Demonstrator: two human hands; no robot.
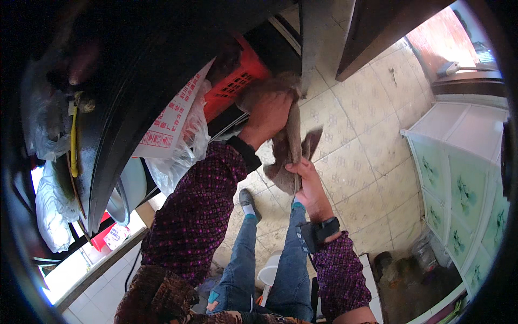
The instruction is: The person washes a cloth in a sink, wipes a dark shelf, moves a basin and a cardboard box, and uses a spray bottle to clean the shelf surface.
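A greyish-brown cloth (288, 152) hangs between my two hands, folded and bunched over the tiled floor. My left hand (269, 115) grips its upper part, close to a red plastic basket (230, 91). Lower down, my right hand (309, 184) pinches the cloth's edge, thumb on top. A loose corner of the cloth sticks out to the right, slightly blurred. The cloth's top end is in shadow by the dark shelf, so its outline is hard to make out there.
To the left, a dark shelf edge (117, 105) carries plastic bags. A white printed sack (176, 117) and a clear plastic bag (178, 166) stand near my left forearm. At right is a cabinet with green panels (461, 194). A wrench (392, 75) lies on the floor (356, 117).
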